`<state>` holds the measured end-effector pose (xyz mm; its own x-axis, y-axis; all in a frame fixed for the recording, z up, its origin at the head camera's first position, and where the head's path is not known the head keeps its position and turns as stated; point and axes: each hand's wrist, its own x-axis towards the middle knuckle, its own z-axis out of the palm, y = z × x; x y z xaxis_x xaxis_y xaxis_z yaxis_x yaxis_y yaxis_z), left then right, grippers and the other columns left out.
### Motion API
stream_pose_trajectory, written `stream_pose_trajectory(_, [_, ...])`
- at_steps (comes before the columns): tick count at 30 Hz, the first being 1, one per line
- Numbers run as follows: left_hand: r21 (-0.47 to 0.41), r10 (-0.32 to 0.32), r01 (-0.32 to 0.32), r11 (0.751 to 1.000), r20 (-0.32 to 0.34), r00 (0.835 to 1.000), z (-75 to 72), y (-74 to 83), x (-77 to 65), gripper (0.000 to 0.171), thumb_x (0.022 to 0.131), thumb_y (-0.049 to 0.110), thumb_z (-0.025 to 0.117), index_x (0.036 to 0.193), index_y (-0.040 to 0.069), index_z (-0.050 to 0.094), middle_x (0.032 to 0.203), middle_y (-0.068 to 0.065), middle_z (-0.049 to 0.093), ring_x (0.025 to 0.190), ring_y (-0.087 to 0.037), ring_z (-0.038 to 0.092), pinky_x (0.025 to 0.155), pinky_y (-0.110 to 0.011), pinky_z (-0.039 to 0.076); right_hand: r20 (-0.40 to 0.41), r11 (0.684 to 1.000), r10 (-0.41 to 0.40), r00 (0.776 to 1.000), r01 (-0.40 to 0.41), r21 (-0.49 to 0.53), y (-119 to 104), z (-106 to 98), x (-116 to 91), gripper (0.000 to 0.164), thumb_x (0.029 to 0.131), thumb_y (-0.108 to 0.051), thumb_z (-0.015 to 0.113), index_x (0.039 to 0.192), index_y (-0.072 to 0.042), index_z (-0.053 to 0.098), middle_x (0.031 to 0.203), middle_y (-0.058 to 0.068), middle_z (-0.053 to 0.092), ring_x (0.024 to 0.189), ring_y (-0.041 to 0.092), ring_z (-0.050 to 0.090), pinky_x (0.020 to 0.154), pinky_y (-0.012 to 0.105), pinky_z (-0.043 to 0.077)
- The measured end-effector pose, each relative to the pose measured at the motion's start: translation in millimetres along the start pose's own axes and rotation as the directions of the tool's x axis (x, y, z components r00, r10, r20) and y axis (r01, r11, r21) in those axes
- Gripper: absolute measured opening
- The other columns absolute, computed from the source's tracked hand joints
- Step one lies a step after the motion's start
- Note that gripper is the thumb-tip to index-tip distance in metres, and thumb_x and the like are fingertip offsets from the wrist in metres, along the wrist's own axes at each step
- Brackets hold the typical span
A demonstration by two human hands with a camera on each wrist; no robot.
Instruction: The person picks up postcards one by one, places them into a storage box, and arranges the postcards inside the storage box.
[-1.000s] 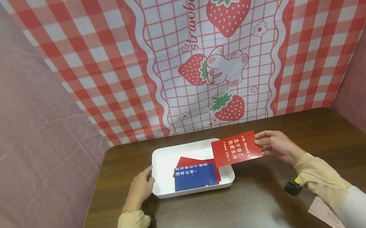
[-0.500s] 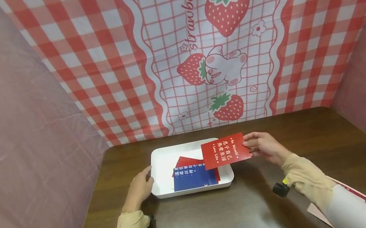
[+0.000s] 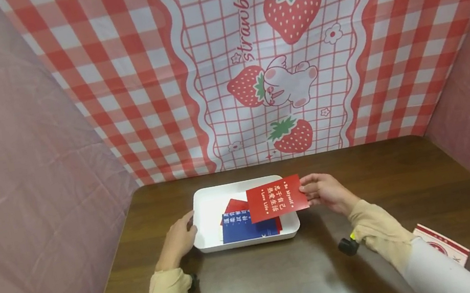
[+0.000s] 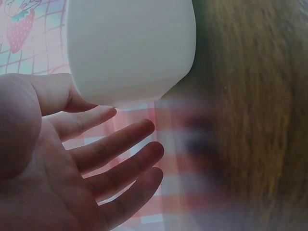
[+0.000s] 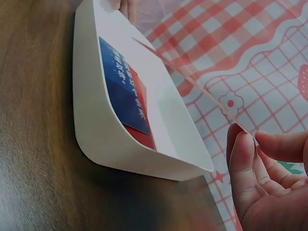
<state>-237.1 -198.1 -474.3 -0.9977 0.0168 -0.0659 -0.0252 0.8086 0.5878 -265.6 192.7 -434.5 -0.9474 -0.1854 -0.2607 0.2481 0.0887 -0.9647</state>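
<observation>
My right hand (image 3: 328, 194) pinches the right edge of a red card (image 3: 276, 198) with pale lettering, held above the right part of a white tray (image 3: 204, 201). In the right wrist view that card (image 5: 198, 85) appears nearly edge-on between thumb and fingertips, apart from the tray's rim. Inside the tray lie a blue card (image 3: 241, 229) with white writing and red card pieces (image 3: 236, 204) partly beneath it. At the tray's left end rests my left hand (image 3: 180, 241); the left wrist view shows its thumb at the tray wall (image 4: 130, 53) and the other fingers loosely extended.
A white and red printed card or booklet (image 3: 444, 245) lies at the right of the brown table (image 3: 263, 287), partly covered by the right sleeve. A checked strawberry cloth (image 3: 153, 103) hangs behind the table, with pink cloth on both sides.
My right hand has carried the red card leftward, further over the tray and the blue card. More of the printed card at the right now shows. The left hand stays at the tray.
</observation>
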Motion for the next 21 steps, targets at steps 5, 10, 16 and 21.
stream_pose_trajectory(5, [-0.002,-0.005,0.005,1.0,0.001,1.0,-0.5,0.1,-0.1,0.051,0.094,0.013,0.048,0.144,0.003,0.046,0.137,-0.023,0.056,0.13,-0.042,0.049,0.109,-0.057,0.037,0.009,1.0,0.007,1.0,-0.006,-0.008,3.2,9.9,-0.1,0.032,0.094,-0.005,0.056,0.121,0.009,0.047,0.077,-0.002,0.064,0.064,0.008,0.062,0.058,0.023,0.054])
stream_pose_trajectory(10, [0.001,-0.008,0.008,1.0,0.003,1.0,-0.1,0.4,-0.7,0.05,0.094,0.013,0.049,0.144,0.003,0.046,0.138,-0.023,0.055,0.13,-0.041,0.049,0.108,-0.057,0.037,0.029,1.0,0.014,0.999,-0.014,-0.017,9.3,20.8,1.1,0.032,0.093,-0.005,0.056,0.12,0.011,0.047,0.076,-0.001,0.065,0.064,0.009,0.062,0.058,0.024,0.055])
stream_pose_trajectory(16, [0.002,-0.013,0.013,1.0,0.004,1.0,0.4,-0.7,0.4,0.051,0.094,0.014,0.049,0.144,0.004,0.046,0.139,-0.022,0.054,0.131,-0.042,0.048,0.109,-0.057,0.037,0.094,0.998,0.022,0.995,-0.016,-0.06,15.6,29.2,3.5,0.038,0.095,-0.007,0.055,0.122,0.019,0.049,0.079,0.004,0.068,0.069,0.011,0.067,0.063,0.025,0.058])
stream_pose_trajectory(21, [0.0,-0.019,0.019,1.0,0.007,1.0,0.3,-1.0,0.9,0.051,0.095,0.014,0.049,0.144,0.005,0.046,0.14,-0.022,0.054,0.132,-0.042,0.047,0.109,-0.057,0.036,0.122,0.996,0.04,0.992,-0.029,-0.09,18.6,31.0,3.2,0.038,0.094,-0.008,0.054,0.12,0.02,0.054,0.079,0.005,0.07,0.068,0.011,0.067,0.062,0.024,0.057])
